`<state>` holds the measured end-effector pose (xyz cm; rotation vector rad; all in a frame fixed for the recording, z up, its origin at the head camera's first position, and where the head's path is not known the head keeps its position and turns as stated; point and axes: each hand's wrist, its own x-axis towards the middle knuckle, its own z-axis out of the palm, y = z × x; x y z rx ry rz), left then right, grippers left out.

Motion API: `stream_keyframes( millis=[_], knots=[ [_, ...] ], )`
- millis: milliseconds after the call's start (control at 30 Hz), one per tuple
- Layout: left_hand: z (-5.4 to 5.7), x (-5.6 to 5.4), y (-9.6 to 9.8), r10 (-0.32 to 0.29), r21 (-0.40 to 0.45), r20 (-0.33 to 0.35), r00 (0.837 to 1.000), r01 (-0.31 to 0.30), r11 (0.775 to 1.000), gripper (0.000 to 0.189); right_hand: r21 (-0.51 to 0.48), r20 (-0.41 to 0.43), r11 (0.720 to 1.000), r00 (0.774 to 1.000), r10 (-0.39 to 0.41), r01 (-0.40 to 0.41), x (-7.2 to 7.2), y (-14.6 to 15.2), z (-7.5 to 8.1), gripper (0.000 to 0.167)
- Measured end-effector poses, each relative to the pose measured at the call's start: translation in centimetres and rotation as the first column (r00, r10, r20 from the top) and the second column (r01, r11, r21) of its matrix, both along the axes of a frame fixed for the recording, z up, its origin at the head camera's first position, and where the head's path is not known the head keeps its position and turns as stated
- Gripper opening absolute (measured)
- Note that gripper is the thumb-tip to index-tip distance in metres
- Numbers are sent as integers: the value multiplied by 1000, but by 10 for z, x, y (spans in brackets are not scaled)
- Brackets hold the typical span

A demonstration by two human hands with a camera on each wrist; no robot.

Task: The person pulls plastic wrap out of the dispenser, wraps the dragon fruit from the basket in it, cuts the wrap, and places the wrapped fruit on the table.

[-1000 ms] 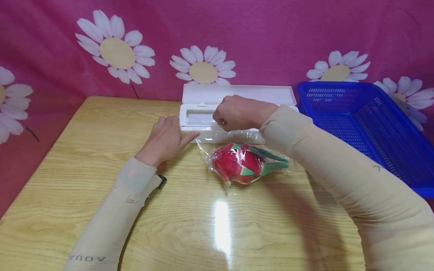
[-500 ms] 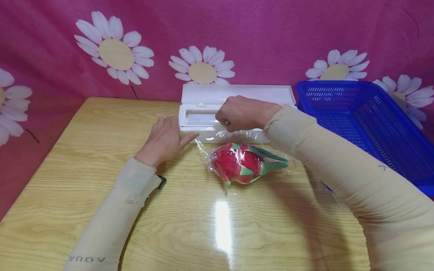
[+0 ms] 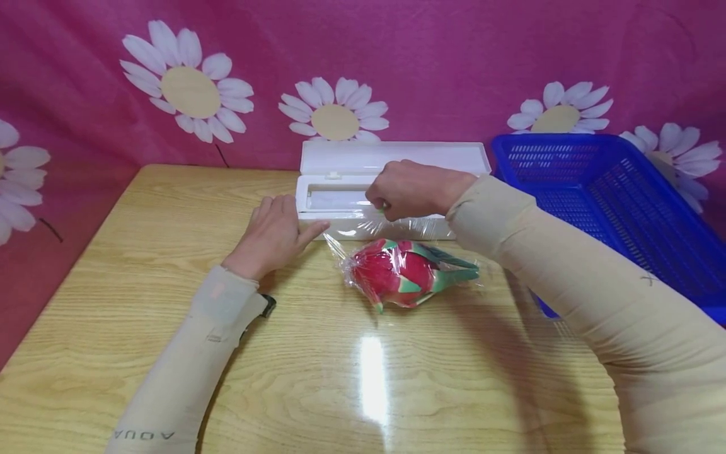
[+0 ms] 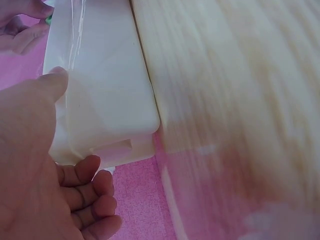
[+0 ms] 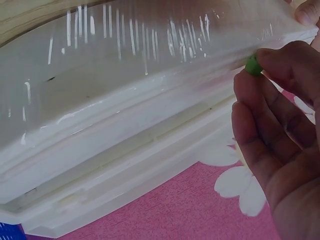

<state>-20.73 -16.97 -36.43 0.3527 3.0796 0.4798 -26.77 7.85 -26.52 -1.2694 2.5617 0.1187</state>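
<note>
A white cling film dispenser (image 3: 302, 195) lies on the table with its lid (image 3: 391, 156) folded back. At its left end my left hand (image 3: 269, 233) grips the corner, the thumb lying on the film-covered front and the fingers curled at the end face. My right hand (image 3: 416, 189) pinches a small green cutter slider (image 5: 253, 65) between thumb and forefinger, at the dispenser's front edge. Clear film (image 5: 135, 35) stretches down over the front. Just in front lies a red and green dragon fruit (image 3: 397, 274), wrapped in film. My right forearm hides the dispenser's right end.
To the right stands a blue plastic basket (image 3: 567, 140), partly behind my right sleeve (image 3: 573, 284). A pink cloth with daisies (image 3: 431, 75) hangs along the back of the wooden table (image 3: 283, 384).
My right hand has slid a short way to the right along the dispenser with the green slider. The left hand keeps its hold on the left end. The wrapped dragon fruit stays put.
</note>
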Motion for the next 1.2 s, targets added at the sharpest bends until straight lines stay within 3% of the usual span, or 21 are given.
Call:
stream_keyframes(
  millis=[1200],
  knots=[
    [-1,1,0,-9,-8,-9,1000,9,1000,66,-20,-17,1000,1000,15,-16,-1,21,-1,9]
  ],
)
